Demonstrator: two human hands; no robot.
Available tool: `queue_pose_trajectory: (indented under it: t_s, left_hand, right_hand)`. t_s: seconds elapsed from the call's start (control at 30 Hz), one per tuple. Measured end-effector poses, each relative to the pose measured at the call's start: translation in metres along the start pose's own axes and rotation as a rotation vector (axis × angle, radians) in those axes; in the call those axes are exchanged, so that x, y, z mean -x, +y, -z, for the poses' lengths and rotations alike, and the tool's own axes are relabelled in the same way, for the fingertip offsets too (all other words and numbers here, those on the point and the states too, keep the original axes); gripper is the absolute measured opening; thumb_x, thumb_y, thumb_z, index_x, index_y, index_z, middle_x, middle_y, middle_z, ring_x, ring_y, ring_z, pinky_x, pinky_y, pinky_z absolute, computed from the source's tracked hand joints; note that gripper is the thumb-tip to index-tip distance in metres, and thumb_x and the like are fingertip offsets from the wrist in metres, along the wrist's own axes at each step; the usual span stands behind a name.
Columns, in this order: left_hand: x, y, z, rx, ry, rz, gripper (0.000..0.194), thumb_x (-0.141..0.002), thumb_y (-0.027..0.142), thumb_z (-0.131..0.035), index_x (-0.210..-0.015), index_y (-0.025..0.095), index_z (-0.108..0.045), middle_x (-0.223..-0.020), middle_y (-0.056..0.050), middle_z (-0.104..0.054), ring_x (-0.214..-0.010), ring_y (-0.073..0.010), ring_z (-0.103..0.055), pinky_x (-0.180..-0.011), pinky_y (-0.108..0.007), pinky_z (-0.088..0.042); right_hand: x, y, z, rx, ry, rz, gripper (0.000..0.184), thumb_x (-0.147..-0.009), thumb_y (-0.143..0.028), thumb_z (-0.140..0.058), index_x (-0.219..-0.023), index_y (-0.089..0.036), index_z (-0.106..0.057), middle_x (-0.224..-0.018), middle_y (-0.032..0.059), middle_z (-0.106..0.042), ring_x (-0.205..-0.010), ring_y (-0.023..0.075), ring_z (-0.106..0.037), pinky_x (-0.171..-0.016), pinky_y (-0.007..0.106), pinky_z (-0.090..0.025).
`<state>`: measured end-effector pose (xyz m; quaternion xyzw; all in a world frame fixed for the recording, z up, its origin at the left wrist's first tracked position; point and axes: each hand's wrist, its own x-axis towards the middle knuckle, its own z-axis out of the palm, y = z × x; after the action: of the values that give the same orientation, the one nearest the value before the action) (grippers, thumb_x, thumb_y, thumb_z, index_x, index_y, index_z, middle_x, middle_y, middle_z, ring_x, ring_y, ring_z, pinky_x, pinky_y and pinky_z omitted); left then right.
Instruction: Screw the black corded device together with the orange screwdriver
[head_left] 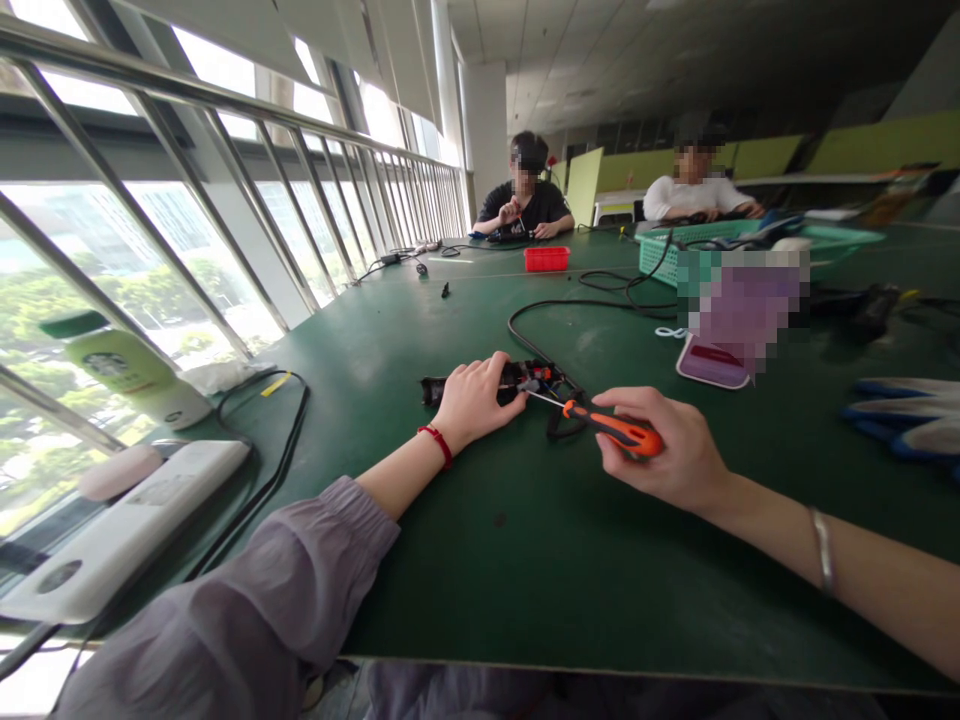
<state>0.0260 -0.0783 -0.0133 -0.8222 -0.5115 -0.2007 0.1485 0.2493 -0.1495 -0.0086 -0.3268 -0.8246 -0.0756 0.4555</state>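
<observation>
In the middle of the green table lies a black corded power tool [433, 390] with its inside laid open, showing wires and small red and grey parts. My left hand [476, 398] grips its body from above, the fingers closed over it and hiding part of it. An orange and black screwdriver [619, 430] is in my right hand [671, 450], held by the handle between thumb and fingers. The screwdriver's shaft points left, its tip at the exposed parts; whether it sits in a screw I cannot tell. A black cord runs from the tool toward the back.
A red tray [547, 260] and a green basket [656, 262] stand farther back. At right are a phone [716, 362] and gloves [911, 415]. A white power strip [127, 530], a bottle [135, 375] and cables line the left edge. Two people sit across the table.
</observation>
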Motion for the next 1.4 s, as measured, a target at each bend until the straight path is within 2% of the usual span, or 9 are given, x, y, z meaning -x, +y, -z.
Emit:
queue_pose_trajectory:
  t_s: [0.23, 0.43, 0.63, 0.73, 1.0, 1.1, 1.2, 1.3, 1.4]
  left_hand:
    - [-0.0001, 0.0001, -0.0001, 0.004, -0.003, 0.000, 0.038, -0.081, 0.047, -0.049, -0.107, 0.019, -0.047, -0.090, -0.005, -0.067, -0.087, -0.0234, -0.063, -0.074, -0.033, -0.043]
    - [0.0005, -0.0003, -0.0007, -0.003, 0.001, 0.000, 0.038, -0.081, 0.047, -0.049, -0.106, 0.018, -0.048, -0.088, -0.005, -0.067, -0.086, -0.0234, -0.063, -0.074, -0.033, -0.043]
    - [0.0002, -0.0003, -0.0005, 0.001, 0.001, -0.003, 0.039, -0.082, 0.047, -0.049, -0.107, 0.018, -0.047, -0.089, -0.005, -0.067, -0.086, -0.0235, -0.063, -0.074, -0.033, -0.043]
    - [0.0001, 0.0003, 0.0003, -0.001, -0.015, 0.011, 0.039, -0.082, 0.047, -0.049, -0.108, 0.019, -0.047, -0.090, -0.005, -0.066, -0.087, -0.0233, -0.063, -0.075, -0.033, -0.043]
    - [0.0003, 0.0001, -0.0015, -0.008, -0.008, 0.022, 0.039, -0.085, 0.050, -0.047, -0.108, 0.018, -0.047, -0.088, -0.005, -0.067, -0.086, -0.0227, -0.063, -0.073, -0.032, -0.042]
    - [0.0007, 0.0000, -0.0028, -0.008, -0.005, 0.057, 0.042, -0.086, 0.055, -0.045, -0.108, 0.018, -0.047, -0.085, -0.004, -0.067, -0.084, -0.0218, -0.063, -0.070, -0.030, -0.042]
    - [0.0016, 0.0007, -0.0033, -0.002, 0.005, 0.084, 0.045, -0.085, 0.058, -0.047, -0.108, 0.019, -0.047, -0.086, -0.004, -0.067, -0.084, -0.0219, -0.063, -0.070, -0.030, -0.042]
    - [0.0025, 0.0020, -0.0026, -0.010, 0.000, 0.104, 0.045, -0.085, 0.058, -0.047, -0.109, 0.020, -0.047, -0.088, -0.004, -0.067, -0.087, -0.0225, -0.063, -0.070, -0.030, -0.042]
    - [0.0027, 0.0031, -0.0014, -0.031, -0.005, 0.130, 0.045, -0.084, 0.058, -0.048, -0.108, 0.021, -0.047, -0.089, -0.004, -0.067, -0.087, -0.0230, -0.063, -0.067, -0.029, -0.042]
  right_hand:
    - [0.0002, 0.0009, -0.0016, -0.010, 0.087, 0.078, 0.030, -0.072, -0.016, -0.059, -0.100, -0.022, -0.050, -0.083, 0.0033, -0.067, -0.065, 0.0150, -0.064, -0.057, 0.025, -0.052]
    - [-0.0023, 0.0033, 0.0020, 0.005, -0.075, 0.102, 0.012, -0.080, -0.026, -0.058, -0.092, -0.022, -0.057, -0.068, -0.0006, -0.067, -0.053, 0.0119, -0.060, -0.058, 0.026, -0.050]
    - [-0.0020, 0.0036, 0.0020, 0.024, 0.015, 0.038, 0.027, -0.077, -0.020, -0.057, -0.103, -0.021, -0.053, -0.080, 0.0019, -0.068, -0.063, 0.0139, -0.064, -0.059, 0.025, -0.051]
    - [-0.0010, 0.0013, 0.0007, 0.010, -0.001, 0.053, 0.030, -0.074, -0.017, -0.057, -0.103, -0.022, -0.051, -0.085, 0.0022, -0.066, -0.067, 0.0139, -0.064, -0.062, 0.025, -0.051]
    - [0.0000, -0.0014, 0.0020, -0.057, -0.111, -0.104, 0.025, -0.085, -0.030, -0.050, -0.108, -0.021, -0.047, -0.061, -0.0039, -0.061, -0.050, 0.0116, -0.058, -0.052, 0.022, -0.044]
    - [0.0002, -0.0016, -0.0002, -0.038, -0.064, -0.108, 0.030, -0.080, -0.024, -0.054, -0.108, -0.020, -0.046, -0.061, -0.0041, -0.059, -0.050, 0.0116, -0.057, -0.053, 0.023, -0.047]
    - [0.0004, -0.0011, -0.0022, -0.023, 0.016, -0.055, 0.035, -0.076, -0.019, -0.057, -0.108, -0.021, -0.045, -0.076, 0.0009, -0.063, -0.064, 0.0145, -0.063, -0.061, 0.025, -0.051]
    - [-0.0003, -0.0009, -0.0013, -0.004, 0.004, -0.050, 0.029, -0.077, -0.018, -0.055, -0.105, -0.022, -0.047, -0.091, 0.0046, -0.065, -0.075, 0.0158, -0.065, -0.067, 0.026, -0.051]
    - [-0.0021, -0.0018, 0.0019, -0.006, -0.059, -0.110, 0.019, -0.082, -0.025, -0.052, -0.100, -0.021, -0.050, -0.076, 0.0012, -0.063, -0.060, 0.0132, -0.060, -0.056, 0.024, -0.047]
